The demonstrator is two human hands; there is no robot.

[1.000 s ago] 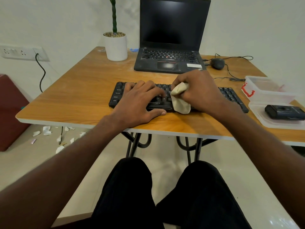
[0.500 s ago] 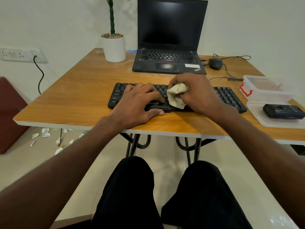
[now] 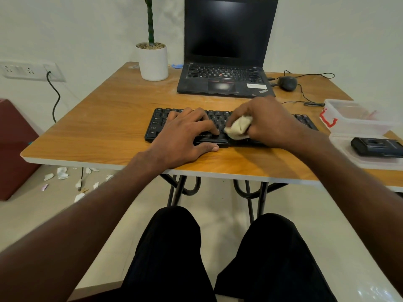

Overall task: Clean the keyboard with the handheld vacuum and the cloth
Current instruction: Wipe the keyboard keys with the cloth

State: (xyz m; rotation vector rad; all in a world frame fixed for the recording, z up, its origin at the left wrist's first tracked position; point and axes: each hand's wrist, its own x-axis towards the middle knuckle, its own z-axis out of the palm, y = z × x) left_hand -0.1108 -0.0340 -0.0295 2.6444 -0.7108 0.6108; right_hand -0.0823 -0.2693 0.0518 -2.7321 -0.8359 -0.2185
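Note:
A black keyboard (image 3: 157, 125) lies near the front edge of the wooden table (image 3: 113, 118). My left hand (image 3: 185, 136) rests flat on its left half, fingers spread over the keys and thumb at the front edge. My right hand (image 3: 268, 122) grips a bunched cream cloth (image 3: 238, 127) and presses it onto the keys at the keyboard's middle. The right half of the keyboard is mostly hidden behind that hand. A black handheld vacuum (image 3: 376, 147) lies on a clear lid at the right edge.
An open laptop (image 3: 226, 62) stands behind the keyboard, with a white plant pot (image 3: 153, 62) to its left and a wired mouse (image 3: 287, 83) to its right. A clear plastic box (image 3: 357, 118) sits at the right. Paper scraps (image 3: 62, 173) litter the floor.
My right hand has shifted the cloth slightly across the middle keys, and it hangs less over the front edge. My left hand has stayed in place on the keyboard.

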